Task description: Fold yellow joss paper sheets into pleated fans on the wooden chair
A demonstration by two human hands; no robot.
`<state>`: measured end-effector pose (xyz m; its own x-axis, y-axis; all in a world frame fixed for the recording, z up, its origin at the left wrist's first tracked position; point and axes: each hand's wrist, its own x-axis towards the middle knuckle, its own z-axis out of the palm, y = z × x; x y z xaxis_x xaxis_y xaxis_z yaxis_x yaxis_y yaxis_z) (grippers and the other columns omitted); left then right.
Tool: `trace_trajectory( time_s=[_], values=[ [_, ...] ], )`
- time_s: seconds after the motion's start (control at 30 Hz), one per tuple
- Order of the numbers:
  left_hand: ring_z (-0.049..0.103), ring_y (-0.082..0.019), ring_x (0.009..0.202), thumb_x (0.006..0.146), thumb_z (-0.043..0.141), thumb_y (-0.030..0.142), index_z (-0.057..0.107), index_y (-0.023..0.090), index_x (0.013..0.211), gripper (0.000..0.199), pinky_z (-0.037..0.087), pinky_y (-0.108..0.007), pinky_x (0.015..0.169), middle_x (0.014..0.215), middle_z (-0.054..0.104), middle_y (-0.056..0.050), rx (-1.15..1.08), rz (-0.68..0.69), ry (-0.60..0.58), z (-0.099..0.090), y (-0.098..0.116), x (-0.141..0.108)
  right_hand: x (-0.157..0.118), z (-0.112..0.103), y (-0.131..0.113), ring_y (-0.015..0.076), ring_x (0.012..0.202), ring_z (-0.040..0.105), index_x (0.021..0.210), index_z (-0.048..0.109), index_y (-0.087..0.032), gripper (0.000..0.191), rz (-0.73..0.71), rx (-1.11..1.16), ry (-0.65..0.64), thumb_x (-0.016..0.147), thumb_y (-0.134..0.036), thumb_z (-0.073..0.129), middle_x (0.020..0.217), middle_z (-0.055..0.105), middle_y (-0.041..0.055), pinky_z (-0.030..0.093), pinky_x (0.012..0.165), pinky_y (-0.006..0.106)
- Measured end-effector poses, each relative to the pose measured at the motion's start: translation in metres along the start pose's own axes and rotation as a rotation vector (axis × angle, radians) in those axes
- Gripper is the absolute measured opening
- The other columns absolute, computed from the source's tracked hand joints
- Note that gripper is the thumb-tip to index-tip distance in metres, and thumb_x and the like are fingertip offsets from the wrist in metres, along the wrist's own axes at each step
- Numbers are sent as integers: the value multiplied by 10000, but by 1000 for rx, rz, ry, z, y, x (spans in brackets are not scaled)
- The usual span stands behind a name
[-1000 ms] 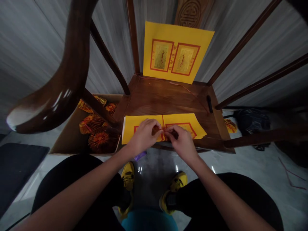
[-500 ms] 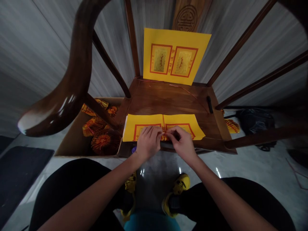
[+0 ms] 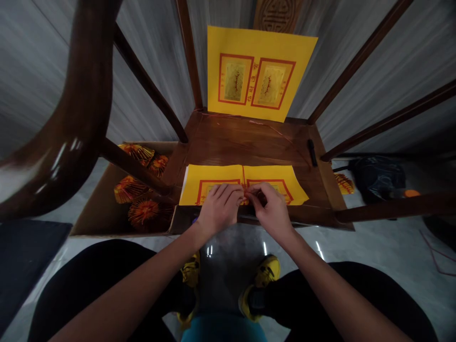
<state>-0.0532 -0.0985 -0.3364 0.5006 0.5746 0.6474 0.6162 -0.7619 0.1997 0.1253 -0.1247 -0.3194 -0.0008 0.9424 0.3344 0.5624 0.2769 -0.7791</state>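
Observation:
A yellow paper stack (image 3: 213, 173) with red printed frames lies on the front of a wooden chair seat (image 3: 228, 142). A red string (image 3: 243, 173) runs down its middle. My left hand (image 3: 221, 206) rests over the left half, fingers curled and pinching at the string by the center. From the other side my right hand (image 3: 271, 209) pinches the string too, thumb and index finger together. The fingertips of both hands nearly meet, and the small piece of string between them is partly hidden.
A yellow printed sheet (image 3: 261, 47) leans upright against the chair back. A black marker-like object (image 3: 312, 153) lies at the seat's right side. Left of the seat, a cardboard box (image 3: 96, 204) holds several folded red-and-gold paper pieces (image 3: 144, 213). Behind on the right sits a dark bag (image 3: 375, 176).
The view has shifted a little, so the chair arm sits farther left. Both hands stay at the middle of the stack, with the fingers moving only slightly around the string.

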Motion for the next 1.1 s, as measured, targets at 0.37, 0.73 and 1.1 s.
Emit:
trace_trajectory(
  time_s=[0.37,0.73,1.1],
  values=[
    [675,-244,904,981,550,143,601,188,1041,91,471,-397,824,1014,772,-70,-39,-14,-11,0,-2,-4,-2,-4,10,229,923,650,1015,620,-256,109,-58,-71,-12,973,-162,585,972,687,43,522,831,376],
    [659,-262,1016,1019,513,181,542,225,1022,53,509,-430,921,1051,704,-75,-198,-257,-152,-15,9,12,1,-9,8,241,908,634,945,644,-264,103,-85,-99,-74,985,-180,599,932,682,32,513,815,387],
    [642,-205,969,995,580,225,585,228,986,11,514,-370,899,1016,679,-36,-668,-485,-315,-23,-2,22,-2,-9,4,237,913,598,944,646,-271,155,-179,-80,-57,1001,-152,565,888,687,30,506,810,397]
  ],
)
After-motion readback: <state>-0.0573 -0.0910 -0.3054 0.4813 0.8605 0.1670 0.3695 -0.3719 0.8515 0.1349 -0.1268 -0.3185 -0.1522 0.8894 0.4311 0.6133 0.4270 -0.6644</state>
